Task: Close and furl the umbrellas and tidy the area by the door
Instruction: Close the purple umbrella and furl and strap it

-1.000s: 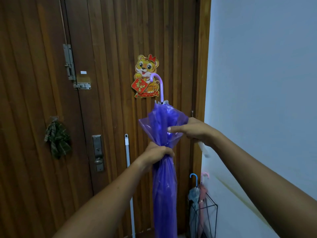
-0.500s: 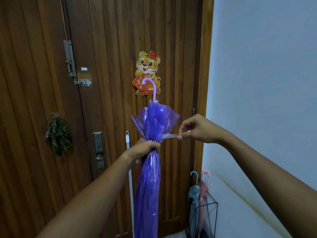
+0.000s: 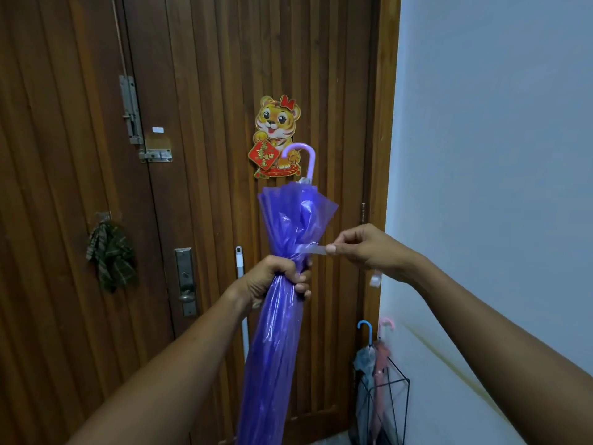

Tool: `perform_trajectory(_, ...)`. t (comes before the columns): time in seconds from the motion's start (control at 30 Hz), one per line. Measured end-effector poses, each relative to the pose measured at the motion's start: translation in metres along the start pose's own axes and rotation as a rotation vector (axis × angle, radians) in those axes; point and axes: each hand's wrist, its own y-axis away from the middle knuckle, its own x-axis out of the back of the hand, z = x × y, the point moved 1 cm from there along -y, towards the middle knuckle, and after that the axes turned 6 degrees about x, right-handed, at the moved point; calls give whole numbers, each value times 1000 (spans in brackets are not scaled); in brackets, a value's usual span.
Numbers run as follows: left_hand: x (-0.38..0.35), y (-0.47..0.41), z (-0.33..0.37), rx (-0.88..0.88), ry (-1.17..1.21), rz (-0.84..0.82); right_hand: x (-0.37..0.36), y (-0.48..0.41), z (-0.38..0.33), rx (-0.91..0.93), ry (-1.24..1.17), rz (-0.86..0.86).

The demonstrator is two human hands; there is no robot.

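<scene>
pulling out to the side since a second ago, your right hand [image 3: 362,248] is pinching the pale tie strap [image 3: 312,249] and drawing it taut. your left hand [image 3: 272,281] is clamping round the translucent purple plastic umbrella [image 3: 276,342], held handle-up before the brown wooden door [image 3: 208,91]. closed and gathered, it is still waiting to be strapped and stowed in the black wire stand [image 3: 402,403] beside two furled umbrellas [image 3: 369,361].

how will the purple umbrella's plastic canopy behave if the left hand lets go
Probably floppy: above the left hand the thin, see-through canopy flares into loose folds, so it would likely unfurl. Its glossy film looks slippery. The tie strap pinched by the right hand seems limp and light.
</scene>
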Motion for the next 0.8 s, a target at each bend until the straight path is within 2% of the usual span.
perform_trajectory(0.07, -10, -1, 1, 19, 56, -137, -6, -3, 2, -29, -130, -4)
perform_trajectory(0.13, -18, -1, 2, 38, 61, -206, -10, -4, 4, -67, -275, -26)
perform_trajectory(0.23, -26, -2, 5, 48, 10, -262, -14, -7, 10, -86, -296, -41)
perform_trajectory(0.37, -22, -4, 6, 132, -129, -318, -17, -11, 11, -69, -473, -68)
perform_trajectory(0.43, -17, -5, 2, 207, -155, -313, -17, -12, 6, -30, -438, 5)
perform_trajectory(0.5, -5, -4, -1, 200, -169, -184, -15, -12, 2, -41, -397, 88)
perform_trajectory(0.63, 13, 0, -19, 143, -467, 301, -14, -13, 3, -99, -159, 247)
perform_trajectory(0.73, -10, -9, -40, -35, -546, 437, -30, -20, 9, -75, 41, 392)
perform_trajectory(0.8, -24, -23, -51, -147, -600, 587, -42, -25, 6, -39, 151, 424)
